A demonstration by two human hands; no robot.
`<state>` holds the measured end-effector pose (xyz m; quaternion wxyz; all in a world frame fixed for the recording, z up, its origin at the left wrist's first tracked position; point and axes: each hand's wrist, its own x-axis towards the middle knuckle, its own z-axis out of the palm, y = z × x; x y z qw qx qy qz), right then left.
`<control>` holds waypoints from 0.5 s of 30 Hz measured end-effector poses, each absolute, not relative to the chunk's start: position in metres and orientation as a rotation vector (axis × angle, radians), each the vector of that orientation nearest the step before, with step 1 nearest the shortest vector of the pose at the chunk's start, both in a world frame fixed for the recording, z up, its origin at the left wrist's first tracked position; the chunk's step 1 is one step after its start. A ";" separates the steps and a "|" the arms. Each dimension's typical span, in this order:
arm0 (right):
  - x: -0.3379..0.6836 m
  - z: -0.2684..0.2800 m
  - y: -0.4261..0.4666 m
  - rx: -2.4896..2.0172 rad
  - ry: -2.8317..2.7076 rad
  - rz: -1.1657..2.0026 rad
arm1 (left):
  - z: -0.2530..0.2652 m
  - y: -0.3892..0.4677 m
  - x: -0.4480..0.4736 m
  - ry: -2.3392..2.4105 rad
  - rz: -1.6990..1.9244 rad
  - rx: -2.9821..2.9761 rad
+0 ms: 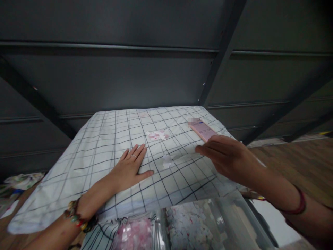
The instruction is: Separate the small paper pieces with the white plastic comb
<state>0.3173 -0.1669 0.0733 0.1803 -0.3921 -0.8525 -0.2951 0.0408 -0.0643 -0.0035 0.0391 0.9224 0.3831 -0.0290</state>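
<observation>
My left hand [130,166] lies flat, palm down, on a white cloth with a dark grid pattern [88,149] that covers a table. It wears a ring and a beaded bracelet. My right hand [225,154] hovers low over the cloth's right side, fingers together and pointing left, holding nothing I can see. A small white scrap [167,161] lies between the two hands. A pile of white and pink scraps [156,135] sits farther back. A pink phone [203,129] rests just beyond my right hand.
Clear plastic bags of pink [134,234] and white petal-like pieces [188,222] lie at the near edge. A dark panelled wall with slanted metal beams [221,52] stands behind. Wooden floor [293,159] shows at right; crumpled fabric [18,182] lies at left.
</observation>
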 end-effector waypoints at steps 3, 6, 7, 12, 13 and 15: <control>0.312 0.072 -0.154 -1.117 -2.413 -0.786 | -0.004 -0.064 0.041 1.160 -0.051 2.822; 0.305 0.072 -0.143 -1.124 -2.412 -0.726 | -0.005 -0.064 0.041 1.161 -0.067 2.827; 0.304 0.072 -0.142 -1.126 -2.412 -0.713 | -0.005 -0.064 0.041 1.162 -0.075 2.832; 0.306 0.079 -0.148 -1.121 -2.419 -0.767 | -0.007 -0.064 0.039 1.148 -0.022 2.859; 0.308 0.081 -0.152 -1.120 -2.419 -0.788 | -0.006 -0.064 0.039 1.137 -0.005 2.870; 0.311 0.084 -0.158 -1.106 -2.422 -0.816 | -0.004 -0.064 0.039 1.068 0.033 2.917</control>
